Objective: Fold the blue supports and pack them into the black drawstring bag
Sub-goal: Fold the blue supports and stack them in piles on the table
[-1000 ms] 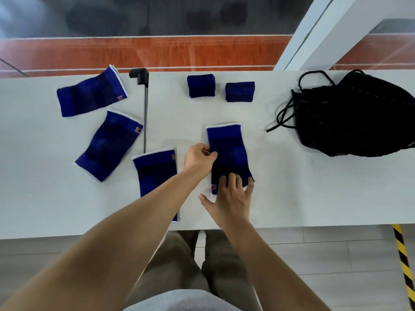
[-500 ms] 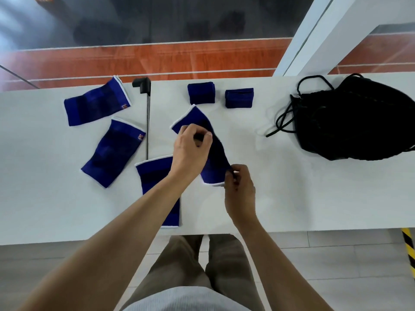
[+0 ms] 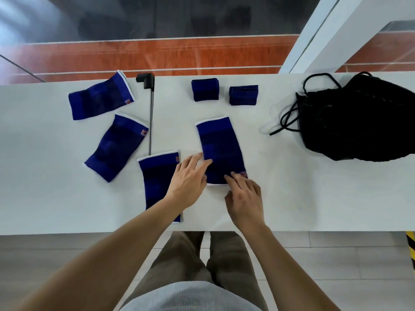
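A blue support [image 3: 220,149] lies flat in the middle of the white table [image 3: 292,194]. My left hand [image 3: 188,178] rests with straight fingers on its lower left edge. My right hand [image 3: 246,198] touches its near end with straight fingertips. Another flat support [image 3: 157,176] lies just left, partly under my left forearm. Two more flat supports [image 3: 116,147] [image 3: 100,99] lie further left. Two folded supports [image 3: 204,89] [image 3: 243,95] sit at the back. The black drawstring bag [image 3: 359,122] lies at the right, its cords [image 3: 285,122] trailing left.
A black clamp with a thin rod [image 3: 151,113] stands at the table's far edge between the left supports and the middle. The near table edge runs just behind my wrists. A yellow-black floor marking [image 3: 411,245] shows at the lower right.
Half a second ago both hands held the middle support lifted and tilted. It now lies flat on the table, and both hands have let go and rest on its near end.
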`<control>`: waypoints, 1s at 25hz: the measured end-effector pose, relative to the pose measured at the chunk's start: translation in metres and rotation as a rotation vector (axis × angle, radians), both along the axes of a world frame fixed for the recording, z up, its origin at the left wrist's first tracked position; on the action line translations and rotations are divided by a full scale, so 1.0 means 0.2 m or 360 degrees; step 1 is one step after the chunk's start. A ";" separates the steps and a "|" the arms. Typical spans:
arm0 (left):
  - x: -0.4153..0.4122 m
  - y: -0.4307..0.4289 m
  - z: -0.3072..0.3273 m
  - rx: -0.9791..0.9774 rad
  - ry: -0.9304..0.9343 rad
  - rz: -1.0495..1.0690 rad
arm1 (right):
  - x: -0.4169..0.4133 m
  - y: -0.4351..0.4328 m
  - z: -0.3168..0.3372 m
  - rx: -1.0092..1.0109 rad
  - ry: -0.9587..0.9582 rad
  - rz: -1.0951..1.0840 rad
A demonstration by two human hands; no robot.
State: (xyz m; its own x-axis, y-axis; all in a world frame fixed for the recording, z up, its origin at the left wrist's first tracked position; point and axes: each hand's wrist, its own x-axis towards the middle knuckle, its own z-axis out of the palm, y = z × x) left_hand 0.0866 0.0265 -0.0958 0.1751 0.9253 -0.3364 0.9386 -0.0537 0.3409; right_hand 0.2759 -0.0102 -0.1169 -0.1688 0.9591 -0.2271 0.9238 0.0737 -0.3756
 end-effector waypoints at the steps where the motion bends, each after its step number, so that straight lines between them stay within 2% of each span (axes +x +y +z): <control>1: -0.04 -0.02 0.02 0.0074 -0.0030 0.0091 | 0.01 0.01 0.00 0.0004 -0.0006 -0.0039; 4: -0.26 -0.12 0.06 0.0209 -0.0030 0.0422 | 0.02 0.05 0.00 0.0023 -0.0014 -0.0044; 6: -0.39 -0.23 0.06 0.0240 -0.0035 0.0490 | 0.02 0.08 0.01 0.0067 -0.0053 -0.0002; 12: -0.39 -0.66 -0.04 -0.0092 0.0168 -0.0070 | -0.08 0.01 0.00 0.0122 0.0052 0.0108; 16: -0.33 -0.69 -0.09 0.0013 0.0163 -0.0261 | -0.11 -0.05 0.00 0.0047 0.0027 0.0139; 18: -0.32 -0.72 -0.08 0.0186 0.0043 -0.0288 | -0.10 -0.05 0.01 0.0020 0.0034 0.0164; 20: -0.32 -0.71 -0.03 0.0275 -0.0166 -0.0177 | -0.09 -0.05 0.03 0.0028 0.0045 0.0207; 22: -0.29 -0.65 0.08 0.0229 -0.0354 0.0009 | -0.11 -0.05 0.06 0.0020 0.0096 0.0336; 25: -0.25 -0.50 0.29 0.0012 -0.0727 0.0378 | -0.18 -0.04 0.10 -0.0161 0.0349 0.0422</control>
State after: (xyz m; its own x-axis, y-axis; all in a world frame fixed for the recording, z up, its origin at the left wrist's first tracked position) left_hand 0.0375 -0.0726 -0.0380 0.0874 0.9595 -0.2676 0.6804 0.1387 0.7196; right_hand 0.2409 -0.0179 -0.0975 -0.4642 0.8499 -0.2494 0.7740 0.2523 -0.5807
